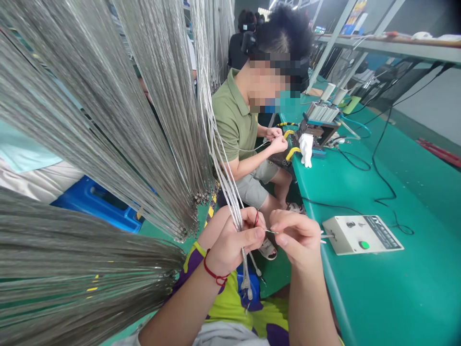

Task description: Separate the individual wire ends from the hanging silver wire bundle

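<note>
Slim bundle of cables (224, 163) is being gripped in the left hand (230, 245), fingers curled tight around it. Its long axis is running near vertical, connector ends pointing down below the fist. A thin wire (271, 232) is being pinched between thumb and forefinger of the right hand (295, 238), lying horizontal between the hands, near the control box (360, 234) on the green table (378, 298).

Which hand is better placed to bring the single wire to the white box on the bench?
Right, probably: the right hand pinches the wire end beside the box; the left hand grips the cable bundle.
</note>
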The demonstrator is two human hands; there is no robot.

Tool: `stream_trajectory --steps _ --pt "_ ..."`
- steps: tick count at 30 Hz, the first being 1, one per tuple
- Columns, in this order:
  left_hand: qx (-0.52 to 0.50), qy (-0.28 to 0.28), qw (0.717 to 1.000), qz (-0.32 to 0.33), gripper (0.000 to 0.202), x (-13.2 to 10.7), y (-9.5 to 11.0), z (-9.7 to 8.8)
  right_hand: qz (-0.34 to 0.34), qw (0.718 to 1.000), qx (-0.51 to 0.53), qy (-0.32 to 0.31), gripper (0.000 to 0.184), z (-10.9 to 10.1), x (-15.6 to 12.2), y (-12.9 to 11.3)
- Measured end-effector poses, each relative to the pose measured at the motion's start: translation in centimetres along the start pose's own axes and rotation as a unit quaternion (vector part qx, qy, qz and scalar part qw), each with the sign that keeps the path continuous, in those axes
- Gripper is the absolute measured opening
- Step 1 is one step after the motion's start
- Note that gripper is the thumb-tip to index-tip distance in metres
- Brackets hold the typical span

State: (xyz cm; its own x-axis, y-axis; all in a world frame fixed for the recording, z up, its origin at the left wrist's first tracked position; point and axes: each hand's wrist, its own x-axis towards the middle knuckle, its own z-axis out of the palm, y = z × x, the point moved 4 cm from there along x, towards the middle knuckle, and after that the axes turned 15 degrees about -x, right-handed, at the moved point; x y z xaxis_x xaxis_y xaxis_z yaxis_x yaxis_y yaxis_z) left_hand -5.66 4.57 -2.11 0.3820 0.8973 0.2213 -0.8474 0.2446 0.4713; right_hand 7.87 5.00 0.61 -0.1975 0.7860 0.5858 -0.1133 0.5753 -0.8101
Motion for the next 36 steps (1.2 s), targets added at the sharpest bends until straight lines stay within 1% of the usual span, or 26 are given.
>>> stream_trajectory --steps 5,9,11,14,15,17,19,20,21,22,24,26,27,28,29,31,33,34,36 --pt "0.003 0.005 1.000 -0.006 0.023 0.1 -0.2 0.1 -0.014 1.000 -0.012 0.006 0.014 -0.1 0.1 -0.1" --pt "0.007 0.004 1.000 -0.011 0.024 0.1 -0.4 -0.1 -0.002 1.000 0.017 0.000 0.010 0.0 0.1 0.3" --pt "0.017 0.003 0.999 -0.029 0.026 0.1 -0.4 -0.4 0.036 0.998 0.057 -0.019 0.006 -0.2 0.2 0.7" --pt "0.091 0.009 0.994 -0.060 0.028 0.0 0.1 -1.0 0.134 0.983 0.093 -0.086 0.005 -0.8 0.6 1.4" --pt "0.132 0.012 0.989 -0.063 0.028 0.0 0.4 -1.2 0.166 0.976 0.084 -0.115 0.006 -1.2 0.8 1.4" --pt "0.223 0.014 0.973 -0.066 0.025 0.0 1.1 -1.4 0.211 0.963 0.031 -0.165 0.007 -1.9 1.1 1.0" --pt "0.303 0.024 0.951 -0.066 0.022 0.0 1.7 -1.4 0.226 0.953 -0.072 -0.187 0.009 -2.5 1.4 -0.1" --pt "0.332 0.037 0.941 -0.060 0.020 0.0 1.9 -1.4 0.219 0.948 -0.144 -0.183 0.009 -2.5 1.6 -0.9" --pt "0.351 0.053 0.934 -0.048 0.019 0.1 2.0 -1.4 0.196 0.939 -0.226 -0.169 0.009 -2.5 1.7 -1.7" --pt "0.359 0.070 0.930 -0.029 0.018 0.1 2.1 -1.3 0.160 0.925 -0.310 -0.147 0.009 -2.2 1.8 -2.7" --pt "0.337 0.110 0.935 0.018 0.019 0.1 2.1 -1.2 0.063 0.883 -0.456 -0.090 0.010 -1.1 1.8 -4.5" --pt "0.293 0.157 0.941 0.063 0.020 0.0 1.9 -1.2 -0.017 0.844 -0.534 -0.037 0.010 0.4 1.2 -5.3" --pt "0.272 0.175 0.943 0.080 0.021 -0.1 1.7 -1.1 -0.041 0.833 -0.551 -0.015 0.009 1.1 0.9 -5.3" --pt "0.252 0.188 0.944 0.094 0.020 -0.2 1.6 -1.1 -0.054 0.829 -0.556 0.009 0.009 1.7 0.4 -5.0" --pt "0.233 0.191 0.948 0.104 0.018 -0.3 1.5 -0.9 -0.060 0.831 -0.552 0.034 0.008 2.0 0.0 -4.7" --pt "0.184 0.168 0.962 0.115 0.017 -0.4 1.3 -0.5 -0.048 0.848 -0.519 0.093 0.008 2.2 -0.8 -3.7" --pt "0.123 0.134 0.976 0.121 0.017 -0.4 1.2 0.0 -0.004 0.879 -0.454 0.145 0.006 1.8 -1.4 -2.6" --pt "0.098 0.119 0.981 0.120 0.016 -0.4 1.2 0.2 0.026 0.897 -0.412 0.159 0.004 1.6 -1.6 -2.0" --pt "0.070 0.102 0.985 0.116 0.016 -0.5 1.1 0.4 0.086 0.930 -0.320 0.160 0.004 1.0 -1.6 -0.9"
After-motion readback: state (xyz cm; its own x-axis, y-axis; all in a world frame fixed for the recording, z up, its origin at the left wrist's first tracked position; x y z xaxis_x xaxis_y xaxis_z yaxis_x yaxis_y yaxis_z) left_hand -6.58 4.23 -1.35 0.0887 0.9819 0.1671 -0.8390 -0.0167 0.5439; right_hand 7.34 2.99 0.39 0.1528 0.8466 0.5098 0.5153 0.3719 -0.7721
